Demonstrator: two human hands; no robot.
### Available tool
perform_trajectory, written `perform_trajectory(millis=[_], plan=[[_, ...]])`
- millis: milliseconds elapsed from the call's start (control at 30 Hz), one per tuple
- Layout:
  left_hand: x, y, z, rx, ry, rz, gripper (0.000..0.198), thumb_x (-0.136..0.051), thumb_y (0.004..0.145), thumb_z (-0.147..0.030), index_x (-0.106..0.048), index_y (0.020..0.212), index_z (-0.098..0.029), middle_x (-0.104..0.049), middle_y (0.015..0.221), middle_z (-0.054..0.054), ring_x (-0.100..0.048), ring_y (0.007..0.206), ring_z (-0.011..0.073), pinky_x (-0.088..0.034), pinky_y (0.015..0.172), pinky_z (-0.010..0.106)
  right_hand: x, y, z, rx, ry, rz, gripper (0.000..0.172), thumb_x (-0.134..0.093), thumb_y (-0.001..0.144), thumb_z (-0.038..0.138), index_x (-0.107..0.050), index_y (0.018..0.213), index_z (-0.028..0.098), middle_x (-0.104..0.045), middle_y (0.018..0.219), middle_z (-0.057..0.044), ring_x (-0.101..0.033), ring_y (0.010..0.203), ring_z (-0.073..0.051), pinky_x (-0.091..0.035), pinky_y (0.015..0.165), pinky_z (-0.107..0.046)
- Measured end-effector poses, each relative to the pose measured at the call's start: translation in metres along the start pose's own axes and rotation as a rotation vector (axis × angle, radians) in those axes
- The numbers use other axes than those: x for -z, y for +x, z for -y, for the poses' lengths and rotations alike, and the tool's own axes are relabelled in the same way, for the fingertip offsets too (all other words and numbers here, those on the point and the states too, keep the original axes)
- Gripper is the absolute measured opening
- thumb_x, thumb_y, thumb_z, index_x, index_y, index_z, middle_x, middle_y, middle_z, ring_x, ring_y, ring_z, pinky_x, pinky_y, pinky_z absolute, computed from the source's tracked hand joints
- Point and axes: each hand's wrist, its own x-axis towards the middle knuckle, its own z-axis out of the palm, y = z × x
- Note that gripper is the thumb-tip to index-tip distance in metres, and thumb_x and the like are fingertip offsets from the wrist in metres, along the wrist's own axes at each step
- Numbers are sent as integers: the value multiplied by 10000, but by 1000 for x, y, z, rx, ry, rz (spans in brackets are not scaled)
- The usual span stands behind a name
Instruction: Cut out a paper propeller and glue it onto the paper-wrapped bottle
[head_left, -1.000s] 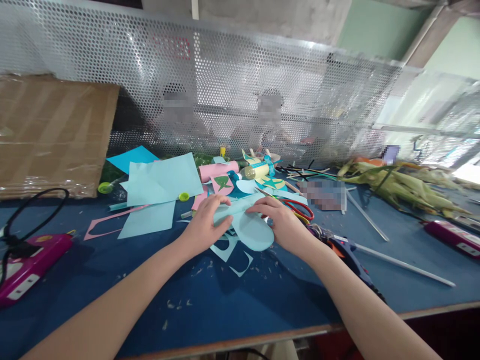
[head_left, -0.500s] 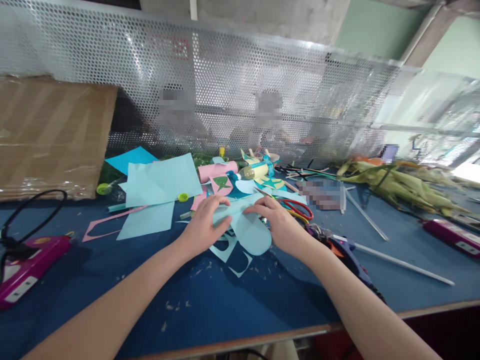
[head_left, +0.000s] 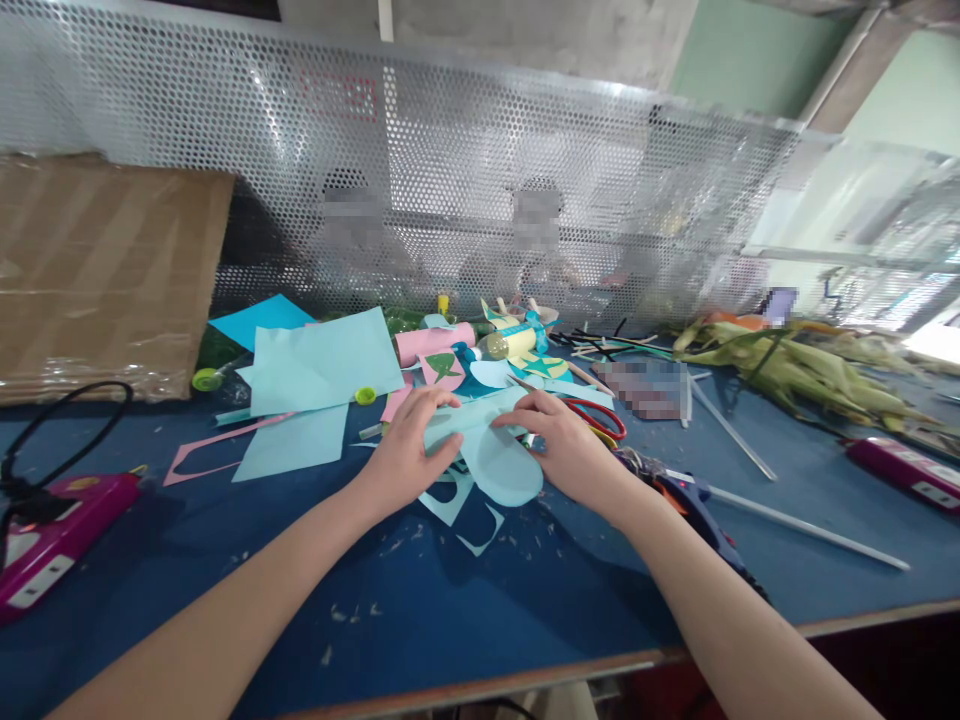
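Near the middle of the table, my left hand [head_left: 409, 450] presses its curled fingers and thumb on a light-blue paper piece [head_left: 502, 465] with a rounded lobe hanging toward me. At its upper right edge, my right hand [head_left: 566, 445] pinches the same paper between thumb and fingers. What lies beneath the paper is partly hidden by the hands. Light-blue paper offcuts [head_left: 480, 535] lie below it. Just beyond my right hand are red-handled scissors [head_left: 607, 418]. A dark blue glue gun [head_left: 701, 515] rests beside my right forearm.
Light-blue sheets [head_left: 322, 360] and a pink offcut [head_left: 184, 463] lie left. Paper-wrapped bottles, one pink [head_left: 435, 343] and one yellow [head_left: 517, 340], are behind. Clear glue sticks [head_left: 810, 527], corn husks [head_left: 795, 370] and power strips [head_left: 71, 525] surround the area. A perforated metal screen [head_left: 465, 150] stands behind.
My right hand has shifted very slightly to the right along the paper. My left hand stays in place, and the surrounding things have not moved.
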Motion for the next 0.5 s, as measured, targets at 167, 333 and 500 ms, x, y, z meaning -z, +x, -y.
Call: perform_trajectory(millis=[167, 333, 500], plan=[[0, 0, 1, 1, 19, -5, 228, -460, 856, -243, -425, 1081, -229, -496, 1121, 90, -464, 1114, 244, -404, 935, 404, 1, 1, -3, 12, -8, -29, 342, -538, 749, 4, -687, 995, 190, -535, 921, -80, -558, 858, -224, -494, 774, -368], [-1, -1, 0, 21, 29, 5, 250, -459, 862, -260, -423, 1104, -211, -506, 1131, 99, -480, 1100, 244, -410, 922, 397, 1, 1, -2, 13, 2, -38, 306, -555, 759, 20, -692, 981, 181, -534, 917, -79, -560, 832, -218, -499, 761, -370], [-1, -1, 2, 47, 49, 18, 298, -458, 865, -283, -416, 1148, -202, -526, 1141, 102, -485, 1119, 258, -409, 927, 412, 1, 0, -3, -2, 22, -32, 313, -561, 756, 26, -683, 975, 213, -537, 923, -68, -566, 828, -211, -508, 752, -364]])
